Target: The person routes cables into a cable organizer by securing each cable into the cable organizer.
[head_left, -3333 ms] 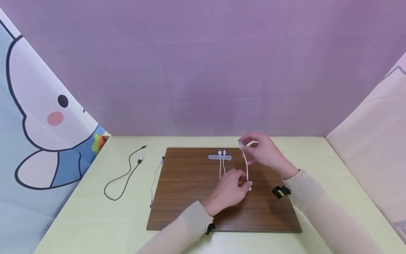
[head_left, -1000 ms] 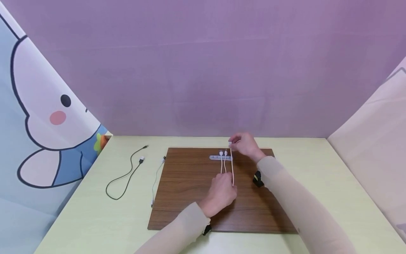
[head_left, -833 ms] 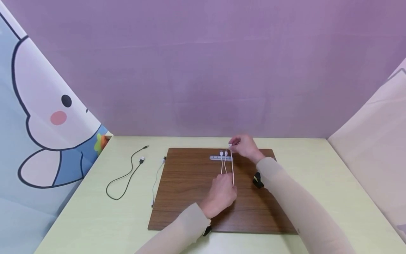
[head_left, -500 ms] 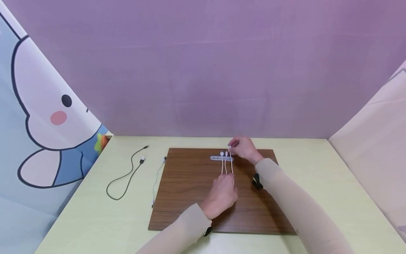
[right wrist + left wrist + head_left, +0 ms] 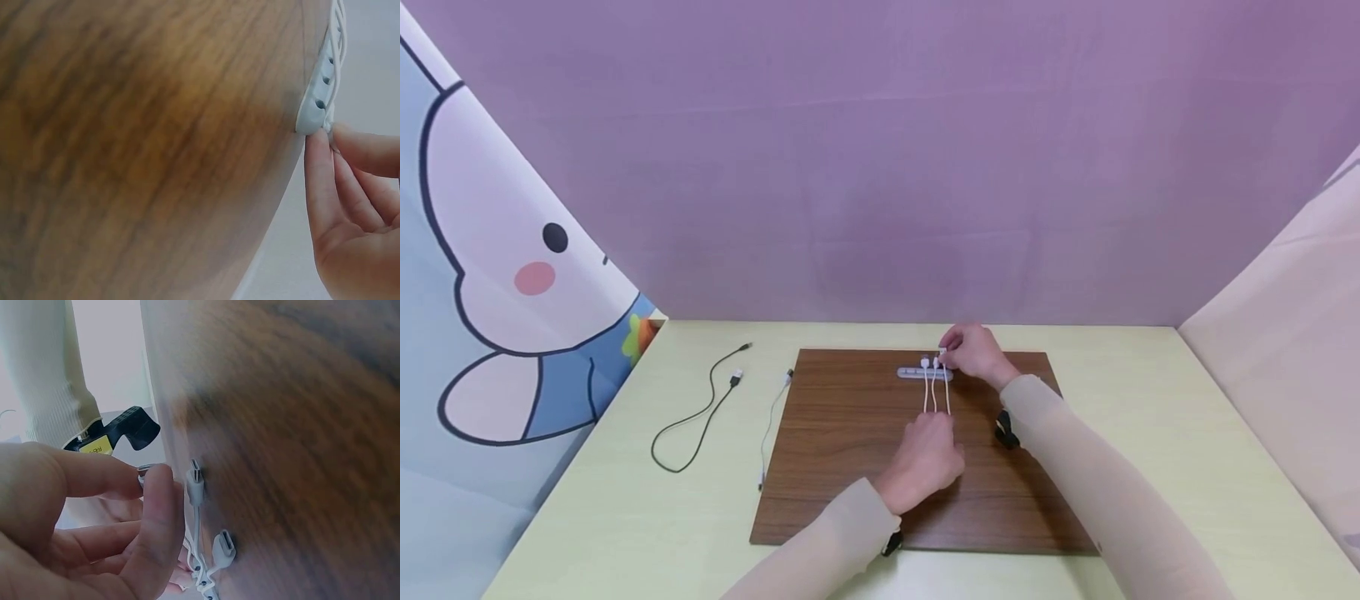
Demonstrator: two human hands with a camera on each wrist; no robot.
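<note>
My right hand [image 5: 973, 352] pinches the upper plug of a white USB cable [image 5: 947, 392] at the right end of the pale cable clip strip [image 5: 913, 373]. In the right wrist view its fingers touch the end of the strip [image 5: 310, 112], which has several slots. My left hand [image 5: 925, 458] is lower on the brown board; in the left wrist view its thumb and finger pinch the small metal-tipped connector [image 5: 144, 469] at the cable's other end. Two more white cables [image 5: 925, 387] run down from the strip. Their USB-C connectors [image 5: 196, 478] lie near my left hand.
The brown wooden board [image 5: 842, 483] lies on a pale table [image 5: 602, 517]. Left of it are a dark USB cable [image 5: 658, 433] in a loop and a thin light cable [image 5: 765, 442] along the board's edge. A purple cloth [image 5: 850, 167] hangs behind.
Both hands have moved left from the board's right part, bringing the white cable to the strip. Lately my right hand has lowered the upper plug slightly; my left hand has barely moved.
</note>
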